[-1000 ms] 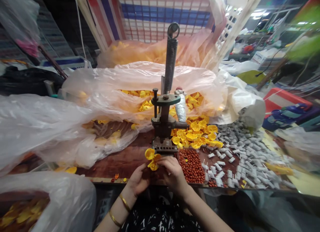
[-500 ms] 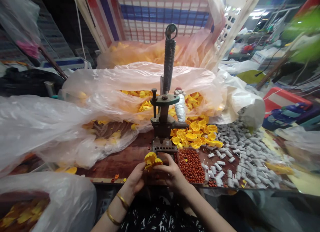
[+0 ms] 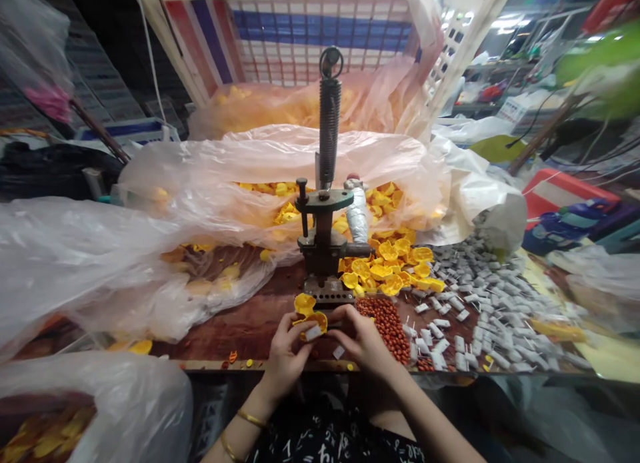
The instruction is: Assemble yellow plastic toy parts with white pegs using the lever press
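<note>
Just in front of the press, my left hand (image 3: pixel 289 350) grips a yellow plastic shell (image 3: pixel 305 304) with two cupped parts spread apart. A small light-grey block (image 3: pixel 313 332) lies at the lower cup, by my left fingertips. My right hand (image 3: pixel 361 342) has index finger and thumb curled at the right edge of that shell, pinching it. Below the hands, another small pale piece (image 3: pixel 339 352) rests near the table's front edge. Behind stands the metal hand press (image 3: pixel 324 240), with a tall spring and a foil-wrapped handle (image 3: pixel 357 213).
Reddish-brown beads (image 3: pixel 385 323) fill a patch right of my hands. Beyond them are a pile of yellow shells (image 3: pixel 390 270) and many grey blocks with thin pins (image 3: pixel 480 316). Plastic bags (image 3: pixel 165 263) cover the left and back. A bag (image 3: pixel 145 396) stands at lower left.
The yellow shell has been turned and now shows the grey block in its lower cup. My hands have shifted, and the small pale piece on the table has come into sight. The view moved slightly.
</note>
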{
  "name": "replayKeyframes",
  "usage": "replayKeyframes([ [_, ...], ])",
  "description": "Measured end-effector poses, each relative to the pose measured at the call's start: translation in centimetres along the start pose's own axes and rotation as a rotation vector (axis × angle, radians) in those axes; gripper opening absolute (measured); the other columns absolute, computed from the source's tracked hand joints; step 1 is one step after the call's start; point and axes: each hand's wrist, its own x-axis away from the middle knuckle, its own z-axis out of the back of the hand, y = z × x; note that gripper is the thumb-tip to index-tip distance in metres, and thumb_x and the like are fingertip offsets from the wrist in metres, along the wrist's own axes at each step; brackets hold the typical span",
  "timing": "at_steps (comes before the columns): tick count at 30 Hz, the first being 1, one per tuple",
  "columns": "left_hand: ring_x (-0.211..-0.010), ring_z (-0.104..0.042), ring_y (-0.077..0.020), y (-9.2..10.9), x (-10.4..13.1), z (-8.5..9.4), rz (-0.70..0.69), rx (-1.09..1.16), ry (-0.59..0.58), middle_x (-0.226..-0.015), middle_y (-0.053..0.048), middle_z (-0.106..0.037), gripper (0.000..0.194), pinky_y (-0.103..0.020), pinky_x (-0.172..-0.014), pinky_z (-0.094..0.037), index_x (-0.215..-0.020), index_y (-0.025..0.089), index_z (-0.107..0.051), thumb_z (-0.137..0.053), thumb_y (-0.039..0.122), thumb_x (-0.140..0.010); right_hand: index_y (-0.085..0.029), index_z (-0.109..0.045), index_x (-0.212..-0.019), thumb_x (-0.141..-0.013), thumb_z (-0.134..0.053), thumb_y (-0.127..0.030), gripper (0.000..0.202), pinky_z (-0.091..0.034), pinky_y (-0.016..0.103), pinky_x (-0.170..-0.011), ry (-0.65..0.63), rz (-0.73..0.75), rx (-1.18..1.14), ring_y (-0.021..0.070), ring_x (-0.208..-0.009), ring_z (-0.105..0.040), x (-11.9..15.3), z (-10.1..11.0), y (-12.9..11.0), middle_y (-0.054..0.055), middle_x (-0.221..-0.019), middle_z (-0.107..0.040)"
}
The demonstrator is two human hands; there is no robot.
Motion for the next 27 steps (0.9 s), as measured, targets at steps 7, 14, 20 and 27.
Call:
replayKeyframes([
  [7,-0.078,-0.062,-0.0178,-0.7,-1.7,0.5,0.283,0.343,0.208,-0.085,-0.006,-0.07,0.034,-0.028,-0.076,-0.048,-0.082,0.015,-0.071,-0.083,0.03,-0.054,-0.014,-0.06,-0.081,-0.08,-0.04,-0.001,0.024,-0.041,0.025,-0.07,0.01,-0.249,0.919,0.0177,-0.08,-0.061,-0.9,5.0,4.9,0.012,-0.093,-0.06],
  [14,-0.08,-0.066,-0.0206,0.2,-1.7,0.6,0.428,0.566,0.19,-0.085,-0.011,-0.073,0.04,-0.027,-0.071,-0.051,-0.081,0.01,-0.073,-0.087,0.03,-0.05,-0.017,-0.06,-0.082,-0.078,-0.049,-0.012,0.013,-0.045,0.025,-0.069,0.089,-0.017,0.361,0.0165,-0.074,-0.061,-1.1,1.9,1.4,0.005,-0.079,-0.066],
  [20,-0.088,-0.066,-0.0246,0.8,-1.5,-0.2,0.427,0.608,0.121,-0.086,-0.011,-0.073,0.039,-0.033,-0.08,-0.051,-0.084,0.01,-0.073,-0.085,0.031,-0.054,-0.018,-0.066,-0.078,-0.074,-0.057,-0.015,0.01,-0.048,0.024,-0.064,0.14,0.142,0.004,0.0142,-0.069,-0.061,-1.6,-3.7,-0.5,0.003,-0.074,-0.065],
  [27,-0.092,-0.065,-0.0267,1.0,-1.7,0.0,0.403,0.594,0.087,-0.088,-0.012,-0.073,0.04,-0.036,-0.086,-0.049,-0.086,0.009,-0.073,-0.085,0.031,-0.055,-0.018,-0.07,-0.079,-0.074,-0.061,-0.018,0.01,-0.05,0.025,-0.066,0.136,0.109,-0.175,0.0151,-0.07,-0.063,-1.5,-3.8,-0.4,0.004,-0.074,-0.067],
])
